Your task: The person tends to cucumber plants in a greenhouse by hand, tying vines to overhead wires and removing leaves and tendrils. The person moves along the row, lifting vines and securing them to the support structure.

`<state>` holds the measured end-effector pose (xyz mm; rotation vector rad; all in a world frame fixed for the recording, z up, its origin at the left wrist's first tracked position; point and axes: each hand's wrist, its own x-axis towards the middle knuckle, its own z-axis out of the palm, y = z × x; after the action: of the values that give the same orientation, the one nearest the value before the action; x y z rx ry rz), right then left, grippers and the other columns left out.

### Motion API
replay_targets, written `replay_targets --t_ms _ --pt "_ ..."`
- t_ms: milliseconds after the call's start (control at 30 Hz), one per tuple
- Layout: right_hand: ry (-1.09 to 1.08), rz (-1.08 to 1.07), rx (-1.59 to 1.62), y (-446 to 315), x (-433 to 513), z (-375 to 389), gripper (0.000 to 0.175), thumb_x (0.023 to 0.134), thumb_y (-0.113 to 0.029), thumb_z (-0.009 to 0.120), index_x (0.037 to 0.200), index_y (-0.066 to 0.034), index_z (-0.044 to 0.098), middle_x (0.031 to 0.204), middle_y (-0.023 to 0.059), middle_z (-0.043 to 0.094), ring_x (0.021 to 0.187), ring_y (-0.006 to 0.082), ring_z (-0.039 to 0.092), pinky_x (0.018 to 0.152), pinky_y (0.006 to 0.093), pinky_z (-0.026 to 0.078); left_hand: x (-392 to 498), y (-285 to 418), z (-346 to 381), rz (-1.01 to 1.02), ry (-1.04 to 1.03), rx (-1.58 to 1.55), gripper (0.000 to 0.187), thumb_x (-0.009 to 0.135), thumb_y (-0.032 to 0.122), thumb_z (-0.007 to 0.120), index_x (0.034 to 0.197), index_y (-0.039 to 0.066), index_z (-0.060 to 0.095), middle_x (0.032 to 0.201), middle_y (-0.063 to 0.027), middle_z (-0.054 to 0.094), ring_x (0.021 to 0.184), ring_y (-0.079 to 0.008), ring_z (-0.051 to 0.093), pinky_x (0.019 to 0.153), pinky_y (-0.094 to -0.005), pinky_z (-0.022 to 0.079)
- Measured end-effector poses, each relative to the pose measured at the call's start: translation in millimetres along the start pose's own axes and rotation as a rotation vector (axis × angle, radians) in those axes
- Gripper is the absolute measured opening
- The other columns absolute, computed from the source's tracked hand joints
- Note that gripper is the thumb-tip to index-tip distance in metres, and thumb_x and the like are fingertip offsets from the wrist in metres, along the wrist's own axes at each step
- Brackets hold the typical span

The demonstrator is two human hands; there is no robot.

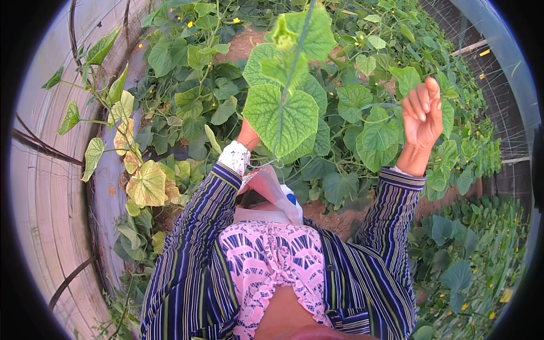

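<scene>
A cucumber vine with broad green leaves (281, 121) rises before me along a thin blue-grey twine (293, 68). Behind its big front leaf is my left hand (249, 135); only the wrist and the edge of the hand show, so its fingers and anything in them are hidden. A loop of wire or twine (277, 163) lies below that leaf, near the wrist. My right hand (423, 112) is raised at the right, palm towards me, fingers partly curled. A faint bluish strand runs towards its fingers; whether they grip it is unclear. Below the vine, an open pinkish-white bag (272, 193) sits against my front.
Plastic greenhouse sheeting (46, 170) with dark curved ribs (46, 148) stands at the left, beside a vine with yellowing leaves (146, 182). More cucumber plants with yellow flowers fill the ground ahead and to the right. A dark net-like surface (510, 106) lies at the far right.
</scene>
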<state>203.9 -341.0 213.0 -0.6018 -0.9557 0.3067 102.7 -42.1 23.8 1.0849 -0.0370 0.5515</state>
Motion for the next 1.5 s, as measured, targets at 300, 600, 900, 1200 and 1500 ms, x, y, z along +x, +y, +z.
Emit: replay_targets --t_ms 300,600,900,1200,1500 --pt "0.135 0.522 -0.404 94 -134 32 0.01 0.088 -0.013 0.06 0.094 -0.0048 0.059 0.074 0.0023 0.057 0.059 0.0071 0.05 0.053 0.0206 0.04 24 32 54 0.237 0.05 0.527 0.022 0.073 0.007 0.077 0.083 -0.002 0.059 0.092 -0.0095 0.067 0.086 -0.0112 0.062 0.072 -0.028 0.052" --pt "0.366 0.424 -0.839 150 -127 19 0.021 0.094 -0.021 0.056 0.102 -0.0018 0.058 0.084 0.0016 0.059 0.075 0.0091 0.056 0.07 0.023 0.045 -17 10 96 -0.256 -0.436 0.163 0.032 0.083 -0.001 0.064 0.112 -0.003 0.053 0.103 -0.0094 0.063 0.086 -0.0158 0.064 0.07 -0.0264 0.053" --pt "0.493 0.258 -0.392 187 -160 -8 0.018 0.092 -0.02 0.059 0.095 -0.0018 0.058 0.085 0.0019 0.06 0.08 0.0112 0.055 0.072 0.0258 0.045 -28 25 95 -0.133 -0.248 0.33 0.031 0.08 0.004 0.07 0.108 -0.002 0.058 0.085 -0.0098 0.067 0.079 -0.0151 0.064 0.065 -0.0264 0.051" --pt "0.444 0.393 -0.617 160 -130 13 0.02 0.092 -0.021 0.06 0.097 -0.002 0.063 0.087 0.0004 0.061 0.077 0.0093 0.051 0.07 0.0249 0.041 -36 18 90 0.019 -0.32 0.325 0.017 0.088 0.0 0.057 0.104 -0.002 0.061 0.101 -0.0092 0.064 0.086 -0.0152 0.062 0.072 -0.0284 0.05" --pt "0.243 0.321 -1.403 148 -110 53 0.027 0.09 -0.027 0.06 0.104 -0.0038 0.061 0.082 0.0094 0.062 0.073 0.0161 0.057 0.067 0.0307 0.045 -46 16 70 0.179 -0.286 0.556 0.027 0.084 -0.002 0.051 0.107 0.003 0.063 0.087 -0.0085 0.066 0.076 -0.017 0.064 0.069 -0.029 0.05"
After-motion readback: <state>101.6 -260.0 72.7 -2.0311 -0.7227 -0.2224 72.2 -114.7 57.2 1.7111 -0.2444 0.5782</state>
